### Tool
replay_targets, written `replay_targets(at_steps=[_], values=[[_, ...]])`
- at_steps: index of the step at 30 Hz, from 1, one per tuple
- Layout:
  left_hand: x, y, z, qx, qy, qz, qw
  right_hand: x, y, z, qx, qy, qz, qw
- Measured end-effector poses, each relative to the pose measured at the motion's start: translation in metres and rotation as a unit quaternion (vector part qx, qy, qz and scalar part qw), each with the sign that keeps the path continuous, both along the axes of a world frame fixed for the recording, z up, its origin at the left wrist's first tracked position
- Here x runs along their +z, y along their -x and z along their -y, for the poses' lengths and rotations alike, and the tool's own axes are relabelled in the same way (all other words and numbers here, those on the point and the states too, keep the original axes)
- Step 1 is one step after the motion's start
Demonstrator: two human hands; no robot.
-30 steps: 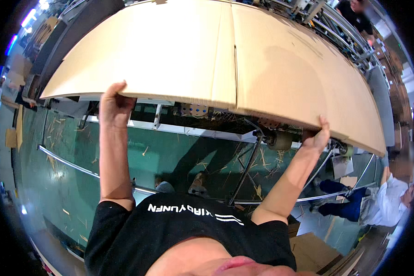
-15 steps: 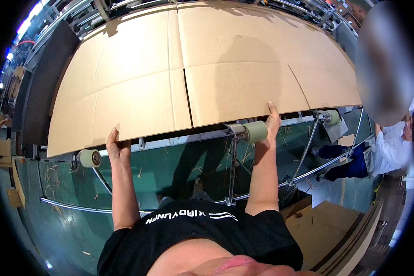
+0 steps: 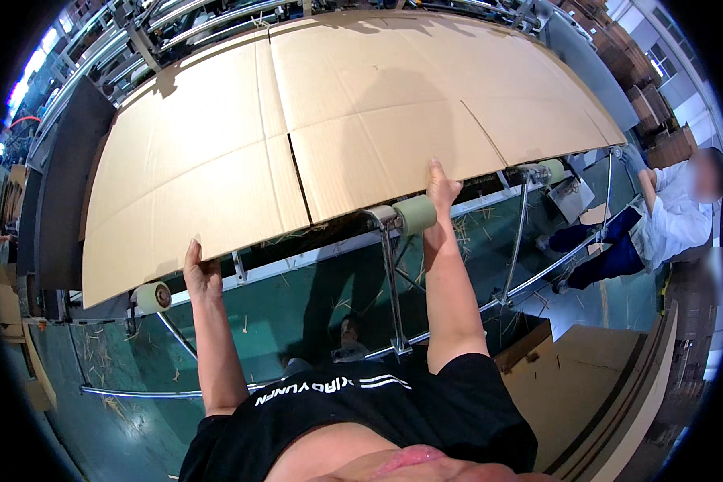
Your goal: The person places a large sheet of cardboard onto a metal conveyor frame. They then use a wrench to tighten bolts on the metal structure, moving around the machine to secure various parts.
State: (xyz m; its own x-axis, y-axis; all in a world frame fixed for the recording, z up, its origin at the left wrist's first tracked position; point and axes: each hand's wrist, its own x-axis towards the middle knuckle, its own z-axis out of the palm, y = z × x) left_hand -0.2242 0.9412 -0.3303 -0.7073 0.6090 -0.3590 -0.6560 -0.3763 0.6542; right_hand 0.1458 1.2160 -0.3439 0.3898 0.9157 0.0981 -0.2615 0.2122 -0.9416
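A large brown cardboard sheet (image 3: 209,153), creased and slotted, lies flat across the machine in front of me. My left hand (image 3: 203,273) grips its near edge toward the left corner, thumb on top and fingers hidden underneath. Further right, my right hand (image 3: 441,193) holds the same edge in the same way, its thumb lying on the board. Just beside my right hand is a pale green roller (image 3: 416,214) on a metal bracket. Another roller (image 3: 153,297) sits below the sheet, left of my left hand.
A curved metal rail (image 3: 450,320) runs between me and the machine. Dark side plate (image 3: 76,193) borders the sheet on the left. Stacked cardboard (image 3: 586,377) stands at my lower right. At the right, a person in a white top (image 3: 675,217) is close to the rail.
My view has turned, so the sheet appears tilted and shifted left. Both hands keep their hold on its near edge. The person at the right shows more fully.
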Motion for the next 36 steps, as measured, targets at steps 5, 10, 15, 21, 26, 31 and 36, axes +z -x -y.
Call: replay_targets(at_steps=[5, 10, 15, 21, 26, 31, 36], values=[[0.065, -0.034, 0.046, -0.285, 0.059, -0.073, 0.954, 0.029, -0.018, 0.03, 0.082, 0.048, -0.01, 0.995], [0.129, 0.0, 0.14, -0.199, 0.148, -0.352, 0.902, 0.067, -0.023, 0.113, 0.048, 0.105, 0.027, 0.993], [0.089, 0.109, 0.194, 0.043, 0.198, -0.583, 0.787, 0.051, -0.017, 0.201, -0.014, 0.027, 0.15, 0.988], [-0.008, 0.235, 0.243, 0.021, 0.368, -0.615, 0.697, 0.032, 0.028, 0.306, -0.022, 0.001, 0.224, 0.974], [-0.036, 0.249, 0.222, 0.079, 0.175, -0.366, 0.911, 0.011, 0.067, 0.368, 0.035, 0.006, 0.212, 0.977], [-0.025, 0.275, 0.194, 0.262, 0.157, -0.227, 0.925, 0.014, 0.082, 0.4, 0.069, 0.019, 0.218, 0.973], [-0.024, 0.291, 0.166, 0.401, 0.075, -0.147, 0.901, -0.013, 0.072, 0.41, 0.131, 0.04, 0.224, 0.965]])
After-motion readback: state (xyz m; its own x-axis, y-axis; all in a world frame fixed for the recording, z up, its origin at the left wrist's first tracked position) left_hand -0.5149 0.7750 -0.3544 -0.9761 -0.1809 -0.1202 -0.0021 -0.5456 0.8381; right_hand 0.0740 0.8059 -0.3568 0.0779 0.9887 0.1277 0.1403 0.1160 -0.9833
